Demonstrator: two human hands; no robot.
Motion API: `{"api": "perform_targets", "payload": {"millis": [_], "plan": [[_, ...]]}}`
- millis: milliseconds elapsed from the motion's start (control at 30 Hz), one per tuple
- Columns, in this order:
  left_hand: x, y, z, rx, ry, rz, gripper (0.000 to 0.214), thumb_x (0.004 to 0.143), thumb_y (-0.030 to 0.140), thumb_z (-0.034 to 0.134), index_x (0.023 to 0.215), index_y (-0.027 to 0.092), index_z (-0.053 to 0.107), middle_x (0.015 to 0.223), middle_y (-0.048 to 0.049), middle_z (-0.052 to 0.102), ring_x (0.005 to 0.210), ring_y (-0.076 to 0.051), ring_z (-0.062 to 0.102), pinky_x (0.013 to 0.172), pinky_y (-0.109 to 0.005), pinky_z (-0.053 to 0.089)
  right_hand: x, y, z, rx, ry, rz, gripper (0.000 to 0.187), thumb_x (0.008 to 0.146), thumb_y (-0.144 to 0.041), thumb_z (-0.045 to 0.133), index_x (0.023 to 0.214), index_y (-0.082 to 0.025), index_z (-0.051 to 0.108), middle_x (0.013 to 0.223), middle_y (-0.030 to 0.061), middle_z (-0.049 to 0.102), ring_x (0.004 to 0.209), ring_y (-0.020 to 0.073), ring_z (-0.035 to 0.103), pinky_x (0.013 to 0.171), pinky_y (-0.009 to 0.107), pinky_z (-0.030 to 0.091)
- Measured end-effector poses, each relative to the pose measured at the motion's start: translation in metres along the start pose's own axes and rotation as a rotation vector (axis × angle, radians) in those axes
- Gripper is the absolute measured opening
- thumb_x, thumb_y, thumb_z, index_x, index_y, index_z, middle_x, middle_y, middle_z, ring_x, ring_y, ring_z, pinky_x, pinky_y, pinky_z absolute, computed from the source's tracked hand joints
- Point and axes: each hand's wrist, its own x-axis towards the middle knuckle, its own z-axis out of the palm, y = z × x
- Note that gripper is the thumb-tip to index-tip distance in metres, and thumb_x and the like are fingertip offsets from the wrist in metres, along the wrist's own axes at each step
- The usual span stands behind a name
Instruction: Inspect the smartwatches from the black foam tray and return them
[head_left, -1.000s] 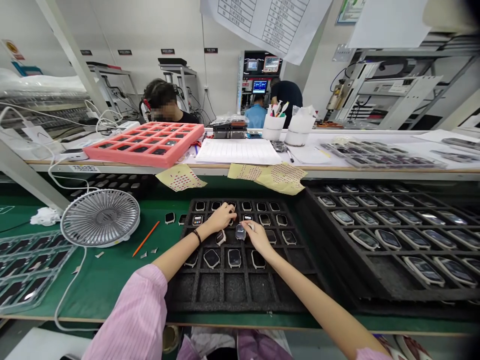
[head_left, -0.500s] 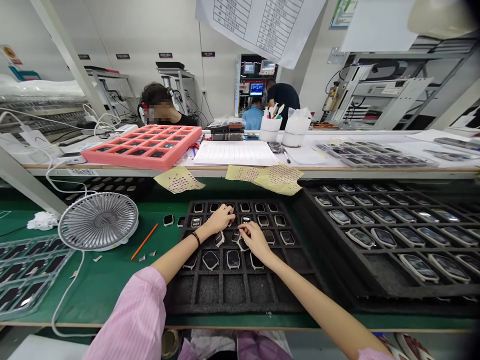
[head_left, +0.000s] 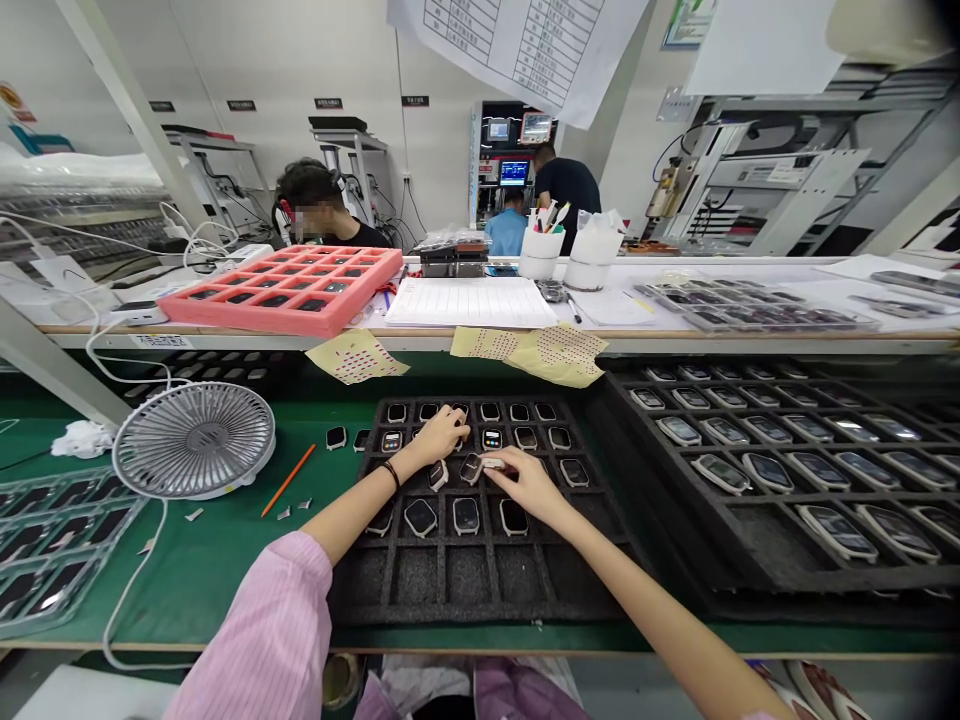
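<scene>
My right hand [head_left: 529, 485] pinches a pale-rimmed smartwatch case [head_left: 493, 463] between thumb and fingers, turned nearly edge-on above the black foam tray [head_left: 469, 577]. Just left of it, another dark-faced watch [head_left: 471, 469] rests at a slant. My left hand [head_left: 445, 436] bends its fingers down over the second row of compartments; whatever they grip is hidden beneath them. Between the hands' far sides, a watch with a lit screen [head_left: 492, 439] lies in its compartment. A second lit watch [head_left: 391, 441] sits left of my left hand. Dark-screened watches fill other compartments.
A second foam tray of watches [head_left: 750, 540] stands at right. To the left are a grey fan [head_left: 196, 440], an orange stick [head_left: 289, 480] and a clear tray of dark panels [head_left: 64, 540]. A pink foam tray [head_left: 330, 322] tops the shelf. Several people work beyond.
My right hand has raised the watch slightly and tipped it from face-up to nearly edge-on. My left hand stays in almost the same place.
</scene>
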Motion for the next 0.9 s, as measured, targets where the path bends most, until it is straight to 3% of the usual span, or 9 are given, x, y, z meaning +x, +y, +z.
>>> {"api": "perform_targets", "payload": {"millis": [200,267,367,433,533,700,900], "plan": [[0.0,0.001,-0.002,0.004,0.013,0.009,0.026,0.088,0.006,0.043,0.082,0.018,0.066,0.101,-0.009,0.052,0.088,-0.022,0.04,0.08,-0.033,0.04,-0.002,0.017,-0.011,-0.265,-0.126,-0.151,0.05,0.08,-0.003,0.041,0.118,-0.027,0.064,0.131,0.0097,0.051,0.126,0.025,0.046,0.104,0.049,0.038],[0.0,0.001,-0.002,0.003,0.016,0.012,0.026,0.088,0.005,0.044,0.081,0.018,0.066,0.101,-0.0086,0.052,0.088,-0.022,0.04,0.079,-0.033,0.04,-0.01,0.009,-0.01,-0.354,-0.092,-0.194,0.05,0.077,-0.003,0.043,0.12,-0.022,0.062,0.137,0.0123,0.047,0.13,0.0283,0.04,0.106,0.053,0.034],[0.0,0.001,-0.002,-0.004,0.013,0.012,0.026,0.087,0.005,0.044,0.081,0.018,0.066,0.101,-0.0081,0.052,0.088,-0.021,0.04,0.079,-0.033,0.04,-0.024,-0.018,-0.001,-0.371,-0.011,-0.296,0.032,0.082,-0.01,0.046,0.109,-0.015,0.064,0.116,0.0145,0.058,0.112,0.0265,0.051,0.096,0.046,0.04],[0.0,0.001,-0.001,-0.011,0.008,0.009,0.026,0.088,0.006,0.043,0.081,0.018,0.066,0.102,-0.0084,0.052,0.089,-0.022,0.04,0.08,-0.033,0.04,-0.032,-0.038,0.011,-0.393,-0.112,-0.404,0.019,0.088,-0.023,0.05,0.096,-0.016,0.065,0.092,0.0097,0.063,0.088,0.0219,0.057,0.081,0.038,0.045],[0.0,0.0,-0.001,-0.019,-0.003,0.007,0.027,0.089,0.006,0.042,0.082,0.017,0.066,0.103,-0.0093,0.052,0.089,-0.022,0.04,0.08,-0.034,0.04,-0.039,-0.052,0.032,-0.505,-0.28,-0.555,0.035,0.085,-0.049,0.056,0.083,-0.016,0.065,0.075,0.0066,0.062,0.071,0.0202,0.054,0.068,0.034,0.043],[0.004,-0.004,-0.007,-0.034,-0.043,0.058,0.026,0.088,0.006,0.044,0.08,0.018,0.066,0.101,-0.0084,0.052,0.089,-0.022,0.041,0.079,-0.033,0.04,-0.046,-0.039,0.053,-0.605,-0.316,-0.594,0.045,0.086,-0.051,0.057,0.06,-0.016,0.065,0.06,0.0061,0.059,0.067,0.0199,0.053,0.061,0.031,0.041],[0.003,-0.006,-0.015,-0.047,-0.076,0.09,0.024,0.085,0.004,0.047,0.081,0.018,0.066,0.1,-0.0069,0.052,0.089,-0.02,0.042,0.079,-0.03,0.041,-0.05,-0.026,0.043,-0.561,-0.352,-0.579,0.044,0.086,-0.046,0.059,0.055,-0.015,0.066,0.051,0.0064,0.059,0.059,0.0193,0.051,0.053,0.03,0.035]]}}
